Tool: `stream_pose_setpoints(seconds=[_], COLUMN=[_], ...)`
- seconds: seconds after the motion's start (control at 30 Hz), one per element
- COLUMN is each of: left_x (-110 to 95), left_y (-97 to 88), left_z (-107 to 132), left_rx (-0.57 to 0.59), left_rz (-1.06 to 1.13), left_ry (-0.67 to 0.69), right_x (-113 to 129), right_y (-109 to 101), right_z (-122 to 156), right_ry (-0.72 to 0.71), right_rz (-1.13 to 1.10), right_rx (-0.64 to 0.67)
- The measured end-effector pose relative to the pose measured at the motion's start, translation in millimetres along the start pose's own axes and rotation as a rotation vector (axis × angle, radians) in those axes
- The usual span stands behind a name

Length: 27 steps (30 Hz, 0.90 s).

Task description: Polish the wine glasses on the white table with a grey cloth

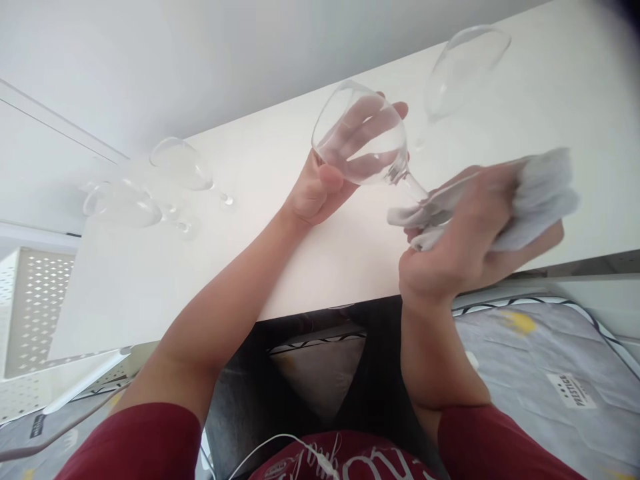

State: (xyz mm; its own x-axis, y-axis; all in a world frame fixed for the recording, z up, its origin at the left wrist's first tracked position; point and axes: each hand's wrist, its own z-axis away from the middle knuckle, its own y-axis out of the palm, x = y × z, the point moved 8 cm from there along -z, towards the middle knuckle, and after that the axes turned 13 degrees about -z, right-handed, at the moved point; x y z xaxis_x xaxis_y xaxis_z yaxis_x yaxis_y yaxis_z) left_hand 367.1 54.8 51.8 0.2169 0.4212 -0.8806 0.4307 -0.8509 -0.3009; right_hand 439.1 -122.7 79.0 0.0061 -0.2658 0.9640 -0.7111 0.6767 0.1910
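Observation:
A clear wine glass (361, 143) is held tilted above the white table, its stem pointing down to the right. My left hand (327, 183) cups the bowl from behind, and its fingers show through the glass. With my right hand (463, 230) I grip a pale grey cloth (543, 197), folded around the lower stem; the cloth covers the glass's foot. The right hand is slightly blurred. Another wine glass (467, 70) stands on the table beyond my right hand.
More wine glasses (183, 167) stand at the left end of the white table (215, 267), against the wall. A perforated white basket (43, 293) is at the far left. Below the table's front edge lies a grey patterned mattress (525, 373). A white cable (280, 437) hangs near my shirt.

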Motion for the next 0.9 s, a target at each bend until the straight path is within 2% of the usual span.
stream_pose_setpoints(seconds=[0.07,0.13,0.23,0.33,0.4,0.47,0.5,0.57,0.63,0.7,0.8,0.87,0.9], left_x=[5,4,0,16,34,48,52,53,43,28,17,22,23], left_y=[-5.9,-9.7,-6.8,-8.9,-13.0,-17.6,-19.5,-21.0,-19.4,-15.6,-13.1,-14.2,-14.5], left_z=[1,2,2,4,9,13,15,14,11,5,2,7,7], left_rx=[-0.087,-0.157,-0.127,-0.156,-0.197,-0.228,-0.24,-0.257,-0.27,-0.292,-0.408,-0.531,-0.549], left_rz=[0.097,0.228,0.363,0.421,0.407,0.388,0.382,0.383,0.414,0.495,0.694,0.873,0.958], left_ry=[-0.043,-0.018,0.039,-0.121,-0.27,-0.343,-0.353,-0.339,-0.306,-0.291,-0.383,-0.477,-0.472], right_x=[-5,-15,-39,-60,-62,-57,-52,-36,-12,10,18,14,10], right_y=[8,15,21,27,33,37,35,24,13,10,17,25,30], right_z=[0,-4,-13,-20,-23,-22,-22,-16,-5,3,1,-2,-4], right_ry=[0.027,0.083,0.218,0.289,0.246,0.178,0.134,-0.009,-0.22,-0.38,-0.433,-0.417,-0.406], right_rz=[-0.013,-0.052,-0.207,-0.412,-0.465,-0.451,-0.451,-0.438,-0.317,-0.068,0.296,0.462,0.519], right_rx=[-0.011,-0.034,-0.071,-0.025,0.044,0.042,-0.023,-0.245,-0.431,-0.457,-0.293,-0.136,-0.051])
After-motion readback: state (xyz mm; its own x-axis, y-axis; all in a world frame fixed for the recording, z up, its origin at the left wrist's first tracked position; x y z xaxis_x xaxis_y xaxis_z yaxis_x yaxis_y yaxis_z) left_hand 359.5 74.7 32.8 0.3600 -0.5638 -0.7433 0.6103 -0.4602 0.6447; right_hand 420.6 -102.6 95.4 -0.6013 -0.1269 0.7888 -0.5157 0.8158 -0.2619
